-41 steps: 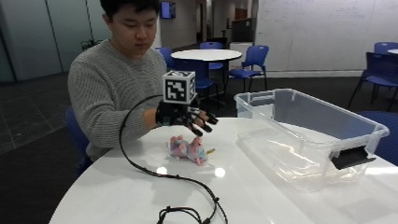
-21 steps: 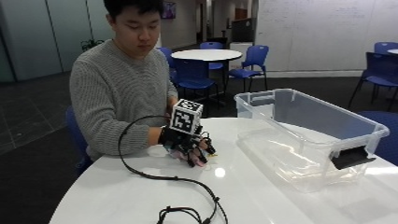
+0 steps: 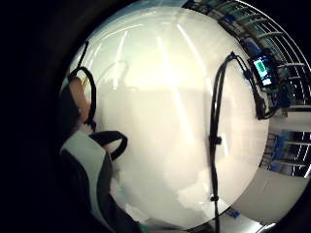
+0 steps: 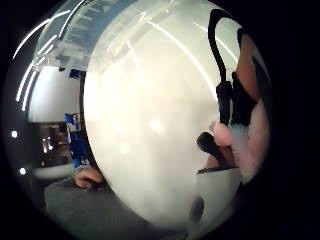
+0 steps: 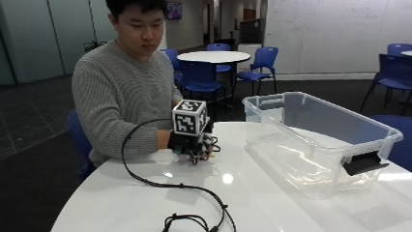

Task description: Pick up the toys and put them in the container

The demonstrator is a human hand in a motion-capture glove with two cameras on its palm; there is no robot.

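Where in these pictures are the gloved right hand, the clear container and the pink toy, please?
gloved right hand [image 5: 192, 143]: outside view, on the black glove's back, low over the table.
clear container [image 5: 322, 126]: outside view, on its near rim.
pink toy [image 4: 255, 132]: thumb side palm view, pink surface beside the fingers.

Toy [image 4: 252, 137] mostly hidden under right hand [image 5: 192, 144].

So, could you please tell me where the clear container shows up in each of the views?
Outside view: the clear container stands on the white table, across from the seated person.
Right thumb side palm view: the container shows at the table's far edge, away from the palm.
Right little finger side palm view: it is not in it.
Shared landmark: the white table fills both palm views.
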